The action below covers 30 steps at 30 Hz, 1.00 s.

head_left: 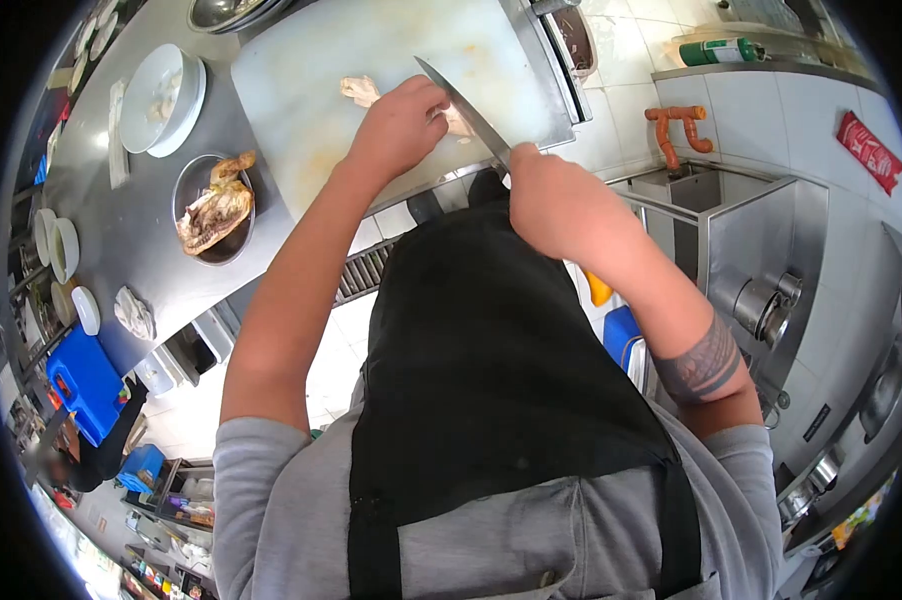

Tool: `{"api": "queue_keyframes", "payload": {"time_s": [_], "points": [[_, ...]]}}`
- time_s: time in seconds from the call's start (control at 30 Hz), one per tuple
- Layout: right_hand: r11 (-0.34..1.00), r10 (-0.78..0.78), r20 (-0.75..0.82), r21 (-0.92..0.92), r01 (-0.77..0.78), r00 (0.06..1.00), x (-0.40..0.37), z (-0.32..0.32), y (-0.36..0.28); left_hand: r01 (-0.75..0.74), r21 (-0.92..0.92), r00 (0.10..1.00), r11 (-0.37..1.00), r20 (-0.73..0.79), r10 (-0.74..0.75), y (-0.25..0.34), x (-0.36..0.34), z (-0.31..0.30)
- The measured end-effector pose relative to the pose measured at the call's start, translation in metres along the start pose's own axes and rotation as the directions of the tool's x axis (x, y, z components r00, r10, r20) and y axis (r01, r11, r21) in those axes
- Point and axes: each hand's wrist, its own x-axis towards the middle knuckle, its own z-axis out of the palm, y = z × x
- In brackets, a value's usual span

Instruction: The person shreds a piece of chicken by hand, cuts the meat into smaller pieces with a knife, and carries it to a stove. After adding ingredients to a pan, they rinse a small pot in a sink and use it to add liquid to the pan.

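Steel counter (141, 240) carries the white cutting board (301, 60), set at the near edge, probably for reach. Left of the board sits a dark bowl (233, 255) of roast chicken (214, 210), parked close for the next piece. The knife (466, 110) slants over the board's right half. The right hand (551, 195) is clenched round its handle at the board's near edge. On the board's middle, the left hand (401, 125) curls over a pale chicken piece (359, 90), pinning it, knuckles toward the blade.
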Motion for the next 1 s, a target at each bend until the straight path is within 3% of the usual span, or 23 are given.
{"api": "queue_keyframes", "payload": {"time_s": [0.17, 0.23, 0.37, 0.5, 0.63, 0.73, 0.8, 0.9, 0.97, 1.0], "points": [[0.995, 0.096, 0.075, 0.017, -0.097, 0.993, -0.001, 0.046, 0.007, -0.033, 0.033, 0.999, 0.999, 0.02, 0.032, -0.008, 0.003, 0.003], [0.995, 0.071, -0.034, 0.073, -0.069, 0.997, 0.021, 0.087, 0.024, -0.025, 0.001, 1.0, 1.0, 0.01, 0.025, -0.009, 0.003, 0.004], [0.991, -0.018, -0.203, 0.129, 0.045, 0.979, 0.045, 0.069, 0.017, -0.048, -0.005, 0.998, 0.999, 0.028, 0.048, -0.007, 0.004, -0.002], [0.996, -0.042, -0.086, 0.076, 0.049, 0.995, 0.017, 0.01, -0.005, 0.031, -0.014, 0.998, 0.999, 0.052, -0.031, -0.007, 0.0, -0.005], [0.99, 0.057, -0.012, 0.132, -0.055, 0.998, 0.01, 0.054, -0.002, -0.045, -0.007, 0.999, 0.999, -0.01, 0.045, -0.01, -0.002, 0.001], [0.978, 0.059, -0.076, 0.205, -0.042, 0.995, 0.038, 0.093, 0.009, -0.064, 0.0, 0.998, 0.998, -0.011, 0.064, -0.015, -0.002, 0.001], [0.978, 0.056, -0.105, 0.205, -0.033, 0.993, 0.044, 0.082, 0.012, -0.084, 0.026, 0.996, 0.996, 0.013, 0.084, -0.011, 0.0, -0.001], [0.993, -0.026, -0.14, 0.11, 0.042, 0.99, 0.038, 0.043, 0.017, 0.022, 0.09, 0.992, 0.996, 0.123, -0.033, -0.004, 0.008, -0.012], [0.994, 0.001, -0.216, 0.11, 0.024, 0.976, 0.016, 0.025, 0.022, -0.155, 0.167, 0.986, 0.974, 0.083, 0.143, -0.003, 0.008, -0.013], [0.993, 0.001, -0.218, 0.112, 0.024, 0.976, 0.009, 0.024, 0.028, -0.156, 0.168, 0.986, 0.973, 0.084, 0.144, -0.004, 0.011, -0.011]]}}
